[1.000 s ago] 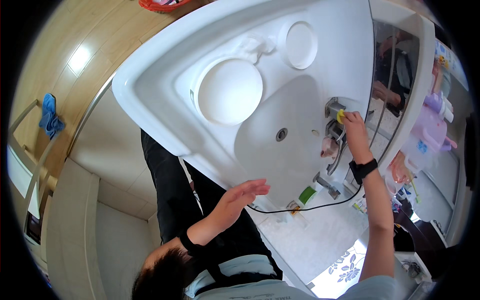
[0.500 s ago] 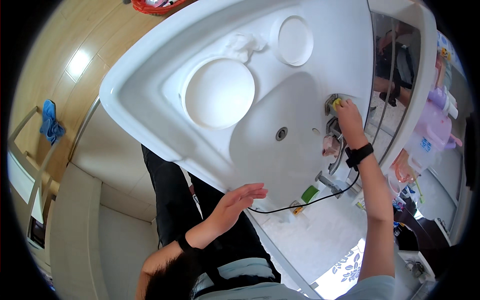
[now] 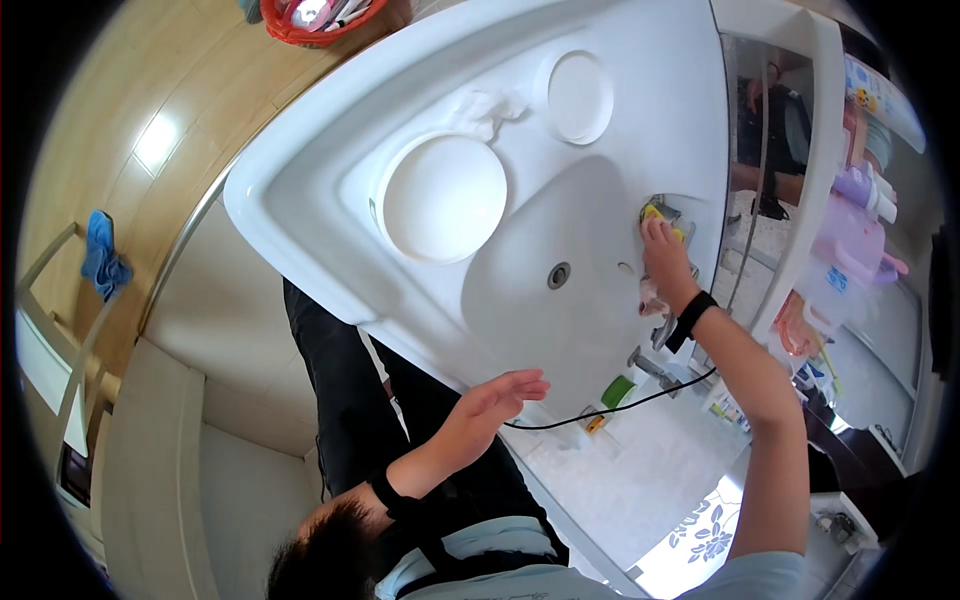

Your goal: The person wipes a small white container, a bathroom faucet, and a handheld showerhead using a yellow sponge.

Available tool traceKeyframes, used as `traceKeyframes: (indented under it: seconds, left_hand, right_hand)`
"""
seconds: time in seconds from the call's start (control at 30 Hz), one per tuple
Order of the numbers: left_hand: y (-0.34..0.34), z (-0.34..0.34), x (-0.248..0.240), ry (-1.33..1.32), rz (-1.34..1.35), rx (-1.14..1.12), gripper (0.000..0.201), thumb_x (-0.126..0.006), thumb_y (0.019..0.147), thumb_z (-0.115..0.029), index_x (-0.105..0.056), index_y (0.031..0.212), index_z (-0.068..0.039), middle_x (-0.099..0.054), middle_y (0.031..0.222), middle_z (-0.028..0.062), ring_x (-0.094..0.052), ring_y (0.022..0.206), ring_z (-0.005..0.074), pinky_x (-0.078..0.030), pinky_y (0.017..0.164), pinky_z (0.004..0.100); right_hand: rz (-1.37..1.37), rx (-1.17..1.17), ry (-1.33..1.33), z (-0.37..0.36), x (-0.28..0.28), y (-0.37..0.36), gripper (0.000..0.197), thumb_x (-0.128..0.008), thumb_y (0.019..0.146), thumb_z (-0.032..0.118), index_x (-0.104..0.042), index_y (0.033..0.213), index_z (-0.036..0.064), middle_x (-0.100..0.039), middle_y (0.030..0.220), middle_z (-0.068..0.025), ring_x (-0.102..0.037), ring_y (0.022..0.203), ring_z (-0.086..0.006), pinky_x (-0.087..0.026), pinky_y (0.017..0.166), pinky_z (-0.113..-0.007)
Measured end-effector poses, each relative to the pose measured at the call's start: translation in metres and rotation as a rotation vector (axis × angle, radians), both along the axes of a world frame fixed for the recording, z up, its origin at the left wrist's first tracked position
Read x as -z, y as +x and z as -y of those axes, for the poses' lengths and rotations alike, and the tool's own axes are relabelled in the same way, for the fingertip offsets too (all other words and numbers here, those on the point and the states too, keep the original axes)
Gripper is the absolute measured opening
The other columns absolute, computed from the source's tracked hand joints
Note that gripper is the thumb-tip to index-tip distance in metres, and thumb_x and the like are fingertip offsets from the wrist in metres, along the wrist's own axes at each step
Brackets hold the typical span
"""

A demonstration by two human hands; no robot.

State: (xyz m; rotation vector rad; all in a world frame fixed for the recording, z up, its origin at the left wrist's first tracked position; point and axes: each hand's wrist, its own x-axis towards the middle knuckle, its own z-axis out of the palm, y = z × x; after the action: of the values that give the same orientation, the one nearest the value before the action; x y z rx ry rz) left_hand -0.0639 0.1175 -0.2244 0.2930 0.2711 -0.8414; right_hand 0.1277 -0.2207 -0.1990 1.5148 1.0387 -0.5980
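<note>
My right hand (image 3: 667, 262) is at the faucet side of the white sink (image 3: 520, 310), its fingers closed on a small yellow sponge-like piece (image 3: 653, 212). It sits over a metal dish (image 3: 668, 205); the fingers partly hide both. A crumpled pinkish cloth or paper (image 3: 650, 298) lies beside the faucet (image 3: 664, 330), under my wrist. My left hand (image 3: 497, 405) hovers by the sink's near edge, fingers stretched out, holding nothing. A round white basin (image 3: 443, 198) stands on the sink's left ledge, near a crumpled white cloth or tissue (image 3: 487, 112) and a white round lid or plate (image 3: 580, 97).
A mirror (image 3: 760, 150) and a shelf with a purple bottle (image 3: 855, 185) stand to the right. A black cord (image 3: 640, 402) runs across to my right wrist. A green object (image 3: 618, 390) lies near the sink's front. A red basket (image 3: 320, 35) is on the floor.
My right hand has moved left and nearer with the yellow piece, away from the mirror. My left hand stays open in nearly the same place. The view has shifted slightly.
</note>
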Motion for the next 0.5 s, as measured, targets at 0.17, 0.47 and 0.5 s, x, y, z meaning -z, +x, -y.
traceKeyframes:
  seconds: [0.17,0.47,0.5]
  left_hand:
    - [0.0,-0.014,0.0,0.048,0.008,0.044,0.047,-0.037,0.085,-0.004,-0.046,0.13,-0.003,-0.056,0.124,0.0113,-0.049,0.119,0.0201,-0.025,0.106,0.0327]
    - [-0.005,-0.007,-0.009,0.07,0.062,0.079,0.044,-0.038,0.087,-0.005,-0.045,0.131,0.0,-0.055,0.123,0.0134,-0.049,0.118,0.0215,-0.029,0.104,0.0327]
    - [-0.005,-0.006,-0.012,0.088,0.057,0.098,0.045,-0.037,0.086,-0.005,-0.045,0.131,-0.001,-0.056,0.123,0.0138,-0.049,0.119,0.0218,-0.027,0.106,0.0338]
  right_hand:
    - [0.038,0.02,-0.209,-0.003,-0.01,-0.032,0.039,-0.052,0.077,0.021,-0.064,0.11,0.0029,-0.045,0.12,-0.0093,-0.039,0.113,-0.026,-0.03,0.097,-0.034]
    - [0.122,-0.077,-0.39,-0.002,0.001,-0.039,0.034,-0.05,0.082,0.018,-0.064,0.111,0.008,-0.045,0.12,-0.0103,-0.038,0.11,-0.0266,-0.031,0.091,-0.034]
    - [0.119,-0.036,-0.345,0.002,0.001,-0.041,0.034,-0.05,0.082,0.018,-0.063,0.111,0.0076,-0.045,0.119,-0.0104,-0.038,0.11,-0.0266,-0.031,0.09,-0.034]
